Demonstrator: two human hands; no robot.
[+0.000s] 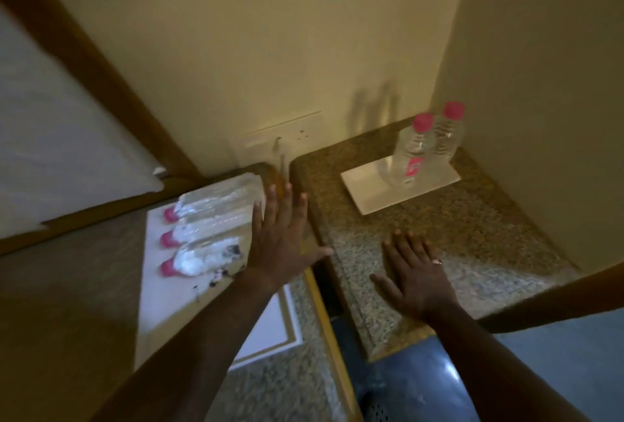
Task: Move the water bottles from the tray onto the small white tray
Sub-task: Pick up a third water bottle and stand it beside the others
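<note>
Dim, yellowish light; my view is motion-blurred and bent at its edges; bottle shadows [373, 107] smear faintly on the wall [270, 33].

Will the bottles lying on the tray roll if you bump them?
Probably: the three lying bottles are round and on their sides. They look full, so likely heavy. The clear plastic may be slippery.

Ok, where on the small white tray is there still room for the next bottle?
The small white tray is bare across its near-left half, in front of the two upright bottles, which crowd its far-right end by the wall. The granite top between the tray and the right hand is bare too.
</note>
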